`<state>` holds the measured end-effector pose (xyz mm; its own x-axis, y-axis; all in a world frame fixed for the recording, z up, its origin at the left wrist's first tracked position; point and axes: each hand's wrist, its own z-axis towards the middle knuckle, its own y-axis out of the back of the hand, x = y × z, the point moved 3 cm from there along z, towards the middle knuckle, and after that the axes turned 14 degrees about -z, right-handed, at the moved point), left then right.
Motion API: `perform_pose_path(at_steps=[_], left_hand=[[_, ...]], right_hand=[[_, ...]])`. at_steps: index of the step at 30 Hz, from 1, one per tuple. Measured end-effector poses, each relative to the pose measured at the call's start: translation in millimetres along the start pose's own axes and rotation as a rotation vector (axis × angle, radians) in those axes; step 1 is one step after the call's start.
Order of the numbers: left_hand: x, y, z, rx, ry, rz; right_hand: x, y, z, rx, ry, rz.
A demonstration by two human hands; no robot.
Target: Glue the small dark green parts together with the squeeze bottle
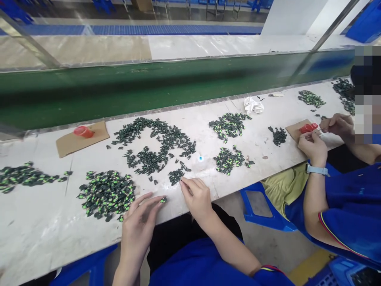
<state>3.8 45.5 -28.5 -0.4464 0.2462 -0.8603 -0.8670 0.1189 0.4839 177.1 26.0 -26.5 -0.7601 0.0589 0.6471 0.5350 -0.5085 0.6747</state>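
Between the thumb and fingertips of my left hand (139,222) is a small black-and-green part (163,199). That hand is at the table's near edge, beside a broad pile of similar black-and-green parts (107,194). My right hand (198,196) has thumb and forefinger pinched together at the edge of a small heap of dark pieces (175,176). A dark speck shows at those fingertips, too small to name. Beyond both hands spreads a larger scatter of dark, elongated pieces (151,159).
A red cup-like container (83,132) rests on cardboard (64,147) at the left. More black-and-green piles (229,125) lie rightward, near crumpled white tissue (253,105). At the right, a co-worker's hands (315,149) work beside another red container (306,128). A green conveyor belt (178,81) runs behind the table.
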Motion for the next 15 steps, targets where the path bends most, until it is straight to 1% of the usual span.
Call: perform_pose_path(at_steps=[2,4,6,10,15], left_hand=[[-3,-0.7,0,-0.030,0.022,-0.051],[-7,-1.4,0,-0.057,0.014,-0.100],[-12,-2.0,2,-0.078,-0.008,-0.132],[-20,-3.8,6,-0.068,-0.043,-0.147],[-27,-7.0,8,-0.018,-0.107,-0.153]], right_hand=[[0,4,0,0.030,-0.067,0.190],[0,9,1,0.054,-0.149,0.313],[3,14,2,0.063,-0.171,0.357],[9,19,0,0.061,-0.145,0.362],[9,21,-5,0.123,-0.277,0.486]])
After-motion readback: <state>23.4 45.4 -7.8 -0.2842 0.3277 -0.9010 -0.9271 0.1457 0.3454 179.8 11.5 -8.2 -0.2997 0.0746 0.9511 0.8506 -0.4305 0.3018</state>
